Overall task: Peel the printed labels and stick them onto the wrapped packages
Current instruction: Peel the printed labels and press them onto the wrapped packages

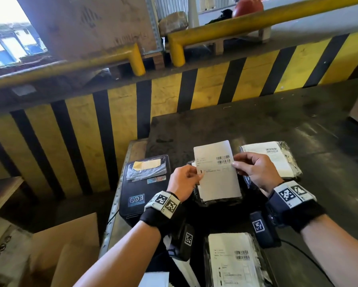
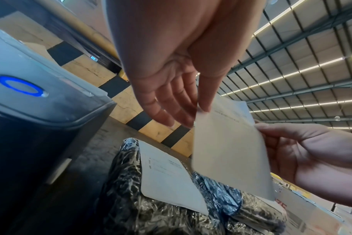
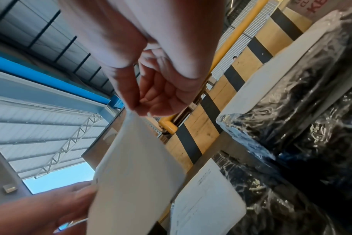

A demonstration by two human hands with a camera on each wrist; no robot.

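Note:
I hold a white printed label [image 1: 217, 175] with a barcode up in the air between both hands. My left hand [image 1: 198, 175] pinches its left edge with thumb and fingers [image 2: 204, 108]. My right hand [image 1: 236, 165] pinches its right edge; the pinch [image 3: 138, 111] shows in the right wrist view above the label's blank back [image 3: 135, 174]. Right beneath lies a black, film-wrapped package [image 1: 221, 201] that carries a label [image 2: 167, 178] on its top. Whether the held label still has its backing cannot be told.
A black label printer [image 1: 142, 187] stands left of my hands. Two more labelled wrapped packages lie on the dark table [image 1: 256, 125], one at the back right [image 1: 277, 160] and one near me [image 1: 234, 262]. A yellow-and-black striped barrier [image 1: 111, 121] runs behind. Cardboard [image 1: 66, 245] sits lower left.

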